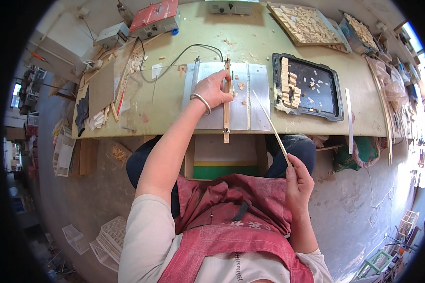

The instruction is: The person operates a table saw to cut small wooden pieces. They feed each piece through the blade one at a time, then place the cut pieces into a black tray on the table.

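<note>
My left hand [213, 89], a metal bangle on its wrist, rests on the metal plate of a small table saw [208, 113], fingers against the upright wooden fence strip [226, 108]. A few small cut wood pieces [242, 87] lie on the plate just right of the fence. My right hand [297, 181] is drawn back near my body and pinches the near end of a long thin wooden stick [270, 122], whose far end reaches over the saw plate.
A black tray [330, 94] with stacked and loose small wood blocks sits right of the saw. Flat trays of wooden blocks [307, 23] lie at the back right. A red machine [156, 19], cables and wood scraps are at the back left. Long strips [348, 118] lie at the right.
</note>
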### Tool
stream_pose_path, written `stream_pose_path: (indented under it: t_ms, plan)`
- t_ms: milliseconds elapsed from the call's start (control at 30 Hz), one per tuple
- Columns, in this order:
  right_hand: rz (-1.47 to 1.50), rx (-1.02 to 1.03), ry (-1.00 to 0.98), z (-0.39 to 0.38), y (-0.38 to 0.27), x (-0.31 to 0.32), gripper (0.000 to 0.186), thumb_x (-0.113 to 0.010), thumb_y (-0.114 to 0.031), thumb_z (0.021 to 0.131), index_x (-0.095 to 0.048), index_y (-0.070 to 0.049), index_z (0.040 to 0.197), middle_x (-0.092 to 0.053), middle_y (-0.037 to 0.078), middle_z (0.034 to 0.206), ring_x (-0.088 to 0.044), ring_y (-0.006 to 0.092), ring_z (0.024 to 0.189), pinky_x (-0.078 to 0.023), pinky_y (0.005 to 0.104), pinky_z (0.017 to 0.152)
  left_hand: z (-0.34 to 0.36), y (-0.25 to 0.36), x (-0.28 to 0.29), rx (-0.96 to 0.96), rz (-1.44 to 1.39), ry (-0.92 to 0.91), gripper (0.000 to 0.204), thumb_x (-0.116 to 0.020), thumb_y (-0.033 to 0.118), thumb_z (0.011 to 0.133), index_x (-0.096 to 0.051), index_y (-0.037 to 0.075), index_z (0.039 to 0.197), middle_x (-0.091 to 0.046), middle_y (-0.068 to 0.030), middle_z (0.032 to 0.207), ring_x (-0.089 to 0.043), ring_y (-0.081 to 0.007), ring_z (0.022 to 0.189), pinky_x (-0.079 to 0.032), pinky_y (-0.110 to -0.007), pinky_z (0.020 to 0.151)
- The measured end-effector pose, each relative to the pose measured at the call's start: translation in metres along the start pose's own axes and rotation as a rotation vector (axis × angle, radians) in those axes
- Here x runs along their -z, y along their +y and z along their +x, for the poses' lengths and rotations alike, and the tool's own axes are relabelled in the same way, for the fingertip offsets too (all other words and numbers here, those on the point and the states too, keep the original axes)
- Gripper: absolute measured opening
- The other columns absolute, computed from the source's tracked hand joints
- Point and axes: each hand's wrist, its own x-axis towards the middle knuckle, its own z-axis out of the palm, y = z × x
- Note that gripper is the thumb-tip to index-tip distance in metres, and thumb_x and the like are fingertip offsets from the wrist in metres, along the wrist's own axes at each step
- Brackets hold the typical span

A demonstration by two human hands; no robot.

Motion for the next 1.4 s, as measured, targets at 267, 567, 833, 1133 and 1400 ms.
stream_pose_path:
  t_ms: [267, 567, 833, 1133, 1400]
  plan:
    - [-0.008, 0.015, 0.044, -0.002, 0.001, 0.008, 0.030, -0.062, 0.000, 0.108, -0.071, 0.001, 0.136, -0.062, -0.005, 0.087, -0.050, 0.0031, 0.076, -0.041, 0.0196, 0.068, -0.021, 0.007, 0.003, -0.020, 0.063, -0.074, 0.048, -0.085, 0.026, 0.074, -0.065, 0.015, 0.116, -0.058, -0.0036, 0.088, -0.060, -0.0224, 0.080, -0.053, -0.038, 0.073]
    - [-0.002, 0.005, 0.051, -0.002, 0.006, 0.014, 0.029, -0.062, -0.001, 0.108, -0.072, 0.000, 0.136, -0.064, -0.005, 0.089, -0.050, 0.0029, 0.076, -0.042, 0.0197, 0.068, -0.067, 0.002, 0.013, -0.127, -0.062, -0.276, 0.036, -0.084, 0.027, 0.082, -0.073, 0.014, 0.114, -0.059, -0.0089, 0.111, -0.063, -0.0254, 0.096, -0.054, -0.037, 0.084]
    - [-0.011, 0.005, 0.081, -0.005, 0.010, 0.017, 0.030, -0.063, -0.001, 0.108, -0.072, 0.000, 0.136, -0.062, -0.005, 0.090, -0.049, 0.0024, 0.077, -0.041, 0.0195, 0.068, -0.083, 0.014, 0.013, -0.438, 0.145, -0.372, 0.013, -0.074, 0.022, 0.092, -0.086, 0.019, 0.098, -0.061, -0.0081, 0.120, -0.058, -0.0278, 0.123, -0.037, -0.041, 0.112]
    - [0.059, -0.047, 0.415, 0.036, 0.056, 0.063, 0.032, -0.059, -0.002, 0.109, -0.065, 0.005, 0.140, -0.049, -0.008, 0.080, -0.043, 0.0034, 0.072, -0.037, 0.0212, 0.065, -0.132, 0.044, 0.023, -0.463, -0.005, -0.144, 0.014, -0.078, 0.012, 0.086, -0.080, 0.010, 0.100, -0.064, -0.0117, 0.128, -0.060, -0.0334, 0.123, -0.043, -0.044, 0.110]
    - [-0.514, 0.011, 0.474, 0.161, 0.194, 0.122, 0.032, -0.062, -0.013, 0.106, -0.066, -0.001, 0.135, -0.076, 0.023, 0.107, -0.075, 0.0376, 0.094, -0.057, 0.0469, 0.084, -0.184, 0.035, -0.028, -0.399, -0.115, -0.240, 0.031, -0.075, 0.004, 0.089, -0.072, 0.001, 0.119, -0.069, -0.0166, 0.110, -0.070, -0.0350, 0.103, -0.058, -0.042, 0.089]
